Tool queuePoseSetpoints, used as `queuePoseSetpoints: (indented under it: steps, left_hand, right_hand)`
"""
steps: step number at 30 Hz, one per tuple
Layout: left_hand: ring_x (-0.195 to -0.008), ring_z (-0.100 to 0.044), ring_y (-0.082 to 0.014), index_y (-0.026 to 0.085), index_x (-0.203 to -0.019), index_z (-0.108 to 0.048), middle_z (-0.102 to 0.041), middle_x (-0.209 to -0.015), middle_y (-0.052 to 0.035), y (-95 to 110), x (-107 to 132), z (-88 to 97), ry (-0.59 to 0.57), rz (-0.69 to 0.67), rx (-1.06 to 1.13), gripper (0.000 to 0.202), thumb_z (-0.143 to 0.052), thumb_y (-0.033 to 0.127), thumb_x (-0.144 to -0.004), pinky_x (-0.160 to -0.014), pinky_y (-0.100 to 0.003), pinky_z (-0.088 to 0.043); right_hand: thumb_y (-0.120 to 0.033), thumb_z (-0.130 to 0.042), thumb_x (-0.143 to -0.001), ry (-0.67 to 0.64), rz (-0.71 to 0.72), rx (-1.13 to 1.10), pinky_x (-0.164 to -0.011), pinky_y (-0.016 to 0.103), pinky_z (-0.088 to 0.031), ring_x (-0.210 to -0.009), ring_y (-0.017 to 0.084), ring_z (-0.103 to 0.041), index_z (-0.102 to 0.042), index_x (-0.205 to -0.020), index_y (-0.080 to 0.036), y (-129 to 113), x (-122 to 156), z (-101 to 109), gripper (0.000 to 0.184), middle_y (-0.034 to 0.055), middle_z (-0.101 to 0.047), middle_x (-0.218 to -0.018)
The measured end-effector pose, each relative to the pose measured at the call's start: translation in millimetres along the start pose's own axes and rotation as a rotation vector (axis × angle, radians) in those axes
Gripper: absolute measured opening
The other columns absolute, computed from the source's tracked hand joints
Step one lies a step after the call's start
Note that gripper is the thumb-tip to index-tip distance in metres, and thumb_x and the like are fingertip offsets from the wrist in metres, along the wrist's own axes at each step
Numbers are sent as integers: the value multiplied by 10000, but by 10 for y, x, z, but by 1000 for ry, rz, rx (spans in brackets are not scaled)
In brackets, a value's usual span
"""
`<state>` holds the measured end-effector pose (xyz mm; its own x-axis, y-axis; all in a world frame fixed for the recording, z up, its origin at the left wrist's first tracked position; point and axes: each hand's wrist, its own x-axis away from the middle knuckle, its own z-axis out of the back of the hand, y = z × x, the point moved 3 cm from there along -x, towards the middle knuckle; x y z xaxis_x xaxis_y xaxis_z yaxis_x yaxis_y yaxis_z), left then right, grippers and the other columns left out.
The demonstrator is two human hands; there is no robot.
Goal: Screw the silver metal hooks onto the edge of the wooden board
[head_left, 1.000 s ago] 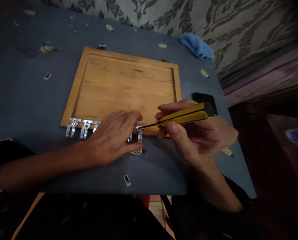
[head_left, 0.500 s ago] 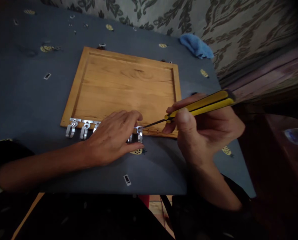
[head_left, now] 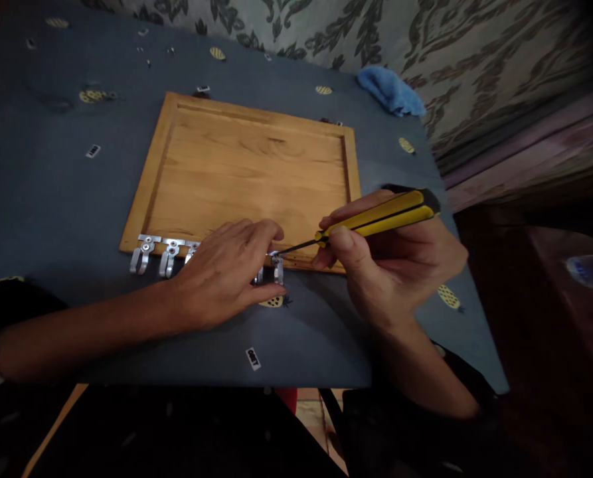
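My right hand (head_left: 396,259) grips a yellow and black screwdriver (head_left: 376,218), its shaft slanting down to the left. The screwdriver's tip meets the right end of a silver metal hook rail (head_left: 161,240), at the last hook (head_left: 278,271). My left hand (head_left: 221,272) lies over the middle of this rail, fingers bent and thumb below, holding it against the wooden board (head_left: 256,179). Several hooks hang along the board's near edge, and my left hand hides some of them. The board has a raised frame around a flat panel.
A blue cloth (head_left: 390,91) lies at the far right of the table (head_left: 67,192), near the patterned wall. Small screws (head_left: 170,50) are scattered on the far left part of the printed tablecloth. The table's right edge drops off beyond my right hand.
My right hand and the screwdriver have shifted a little to the left and down, with the handle turned slightly. My left hand, the rail and the board stay in place.
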<state>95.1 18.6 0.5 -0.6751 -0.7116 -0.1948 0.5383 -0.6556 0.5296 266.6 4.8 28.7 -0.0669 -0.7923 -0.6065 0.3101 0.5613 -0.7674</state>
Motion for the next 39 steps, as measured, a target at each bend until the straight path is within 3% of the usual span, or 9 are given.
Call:
queuePoseSetpoints:
  steps: [11,18,26,32,39]
  left_hand:
    - [-998,-644,-272,181,-1151,-468,-666,-1090,-76,-5,2,3,1,8,9,498,-801,320,-808,-819,-387,-484]
    - [-1033,-643,-277,181,-1160,-470,-662,-1100,-79,-5,0,4,-11,25,18,477,-781,303,-820,-838,-391,-483]
    - [-1026,-648,-281,190,-1161,-464,-669,-1103,-83,-5,-2,5,-15,25,0,470,-767,314,-824,-836,-399,-492]
    - [-1039,-648,-291,173,-1169,-469,-671,-1105,-94,-1,-1,3,-20,15,-2,487,-776,334,-827,-846,-405,-494]
    - [-1020,-654,-289,195,-1159,-466,-676,-1090,-79,-11,3,-6,-7,13,15,478,-775,338,-822,-828,-407,-494]
  right_hand:
    - [-262,-814,-801,-100,161,125,-523,315,-533,-620,166,-645,-646,-627,-245,-68,-51,26,243,-12,-670,-647]
    - [-278,-852,-758,-86,174,113,-511,333,-516,-621,184,-652,-697,-778,-274,-49,-41,55,156,-8,-692,-712]
    - [-282,-838,-772,-126,220,170,-499,358,-524,-613,201,-649,-697,-771,-298,-73,-52,67,142,-4,-700,-712]
    - [-270,-817,-799,-188,173,34,-627,355,-574,-722,191,-682,-745,-941,-283,-32,-94,53,160,2,-756,-862]
    - [-293,-721,-888,-320,19,-37,-720,350,-606,-833,182,-703,-748,-877,-250,-21,-99,70,52,15,-758,-927]
